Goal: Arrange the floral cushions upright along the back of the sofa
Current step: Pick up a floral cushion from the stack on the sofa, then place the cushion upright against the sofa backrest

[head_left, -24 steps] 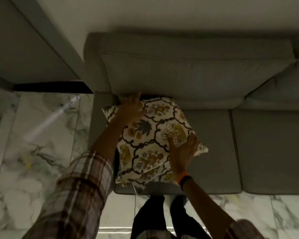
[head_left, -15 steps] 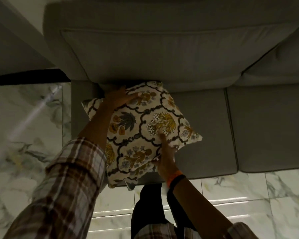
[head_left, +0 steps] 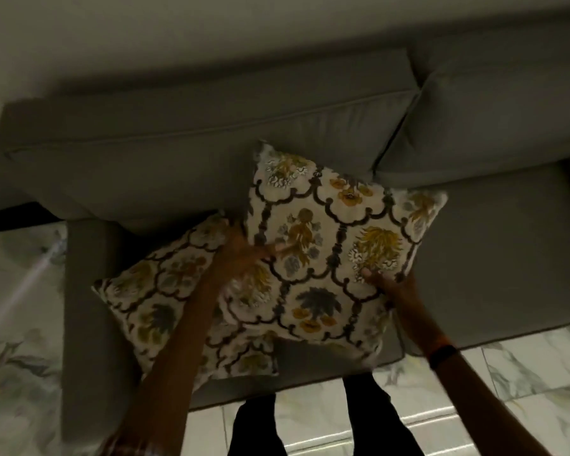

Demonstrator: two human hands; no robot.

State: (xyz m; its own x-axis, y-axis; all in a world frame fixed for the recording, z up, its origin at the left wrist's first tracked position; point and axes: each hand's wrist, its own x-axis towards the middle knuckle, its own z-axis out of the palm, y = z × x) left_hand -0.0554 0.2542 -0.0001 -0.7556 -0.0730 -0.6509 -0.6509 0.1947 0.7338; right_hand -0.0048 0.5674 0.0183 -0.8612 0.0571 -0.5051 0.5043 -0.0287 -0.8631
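Fingers: my left hand [head_left: 241, 251] presses on the left edge of the upper cushion [head_left: 336, 258]; my right hand [head_left: 392, 291] grips its lower right edge, thumb on the print. Both are closed on this one cushion.
What changed: half a second ago only one floral cushion showed under my hands, at the sofa's left end. Now a second one is in view, lifted off the first and carried toward 3 o'clock.
Upper cushion: tilted, its far corner at 12 o'clock touching the back cushion [head_left: 211, 153], its near edge overhanging the seat front.
Lower cushion [head_left: 165, 301]: lying flat at 8 o'clock on the seat [head_left: 494, 258], beside the armrest [head_left: 83, 291], partly under my left forearm.
Meaning for the task: I judge the pair is now split, so each can be stood up separately; neither stands upright yet.
Next call: tip the held one onto its edge against the backrest.
Risk: blur hides exactly how firm my left grip is.
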